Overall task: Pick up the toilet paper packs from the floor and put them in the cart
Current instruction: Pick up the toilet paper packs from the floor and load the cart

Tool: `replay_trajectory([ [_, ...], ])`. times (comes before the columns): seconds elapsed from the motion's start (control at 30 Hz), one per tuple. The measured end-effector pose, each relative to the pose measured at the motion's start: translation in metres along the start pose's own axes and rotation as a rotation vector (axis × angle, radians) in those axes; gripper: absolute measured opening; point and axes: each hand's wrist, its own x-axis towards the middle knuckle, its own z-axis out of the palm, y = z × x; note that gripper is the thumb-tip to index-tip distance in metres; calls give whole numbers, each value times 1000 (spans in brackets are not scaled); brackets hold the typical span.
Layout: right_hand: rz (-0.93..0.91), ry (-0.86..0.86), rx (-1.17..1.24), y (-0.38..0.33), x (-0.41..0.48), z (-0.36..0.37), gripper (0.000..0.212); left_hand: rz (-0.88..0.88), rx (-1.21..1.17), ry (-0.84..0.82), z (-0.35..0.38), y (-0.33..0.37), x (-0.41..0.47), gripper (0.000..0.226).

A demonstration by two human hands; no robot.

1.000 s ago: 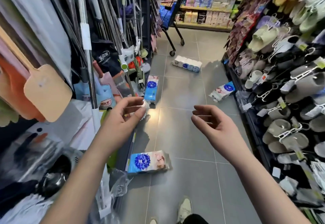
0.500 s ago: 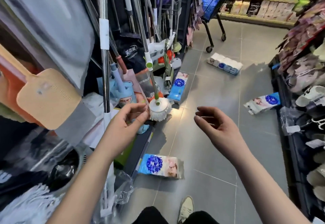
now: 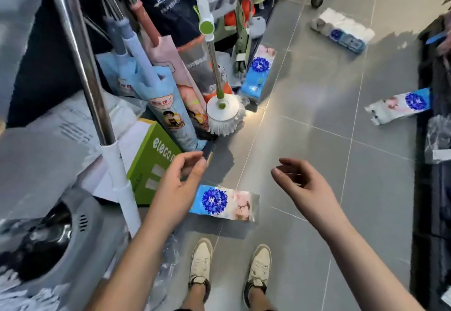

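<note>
Both hands hang empty over the grey tiled floor (image 3: 305,120) of a shop aisle: the left hand (image 3: 180,188) has its fingers curled loosely with thumb and forefinger close together, holding nothing, and the right hand (image 3: 305,184) is half open, fingers bent, also holding nothing. At the far left stand a steel pole (image 3: 80,49) with a white lower sleeve and a grey machine (image 3: 61,237) low down. Next come a green box (image 3: 153,162), packaged mops leaning in blue and pink wrappers, and a round white mop head (image 3: 225,115) resting on the tiles. Just below the left hand lies the nearest toilet paper pack (image 3: 224,202), flat on the floor, blue with a flower print, in front of the person's pale shoes (image 3: 201,264). A second pack (image 3: 260,74) lies along the foot of the mop display, beside the mop head. Farther right, a white pack (image 3: 341,30) lies near the top of the view, close to a cart wheel (image 3: 317,1). A fourth pack (image 3: 400,105) rests against the dark shelf base (image 3: 429,188) at the right edge. Thin pale grout lines cross the tiles, and light glares off them mid-aisle.
</note>
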Motion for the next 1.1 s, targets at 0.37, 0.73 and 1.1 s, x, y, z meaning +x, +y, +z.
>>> replay_trajectory([
  [0.37,222,-86,-112,237,150,121,71,-227,102,55,74,-281,100,33],
  [0.73,338,-78,-176,412,248,214,105,-279,206,88,120,-445,156,32],
  [1.1,548,4,-380,518,297,267,116,-340,229,66,129,-512,171,40],
])
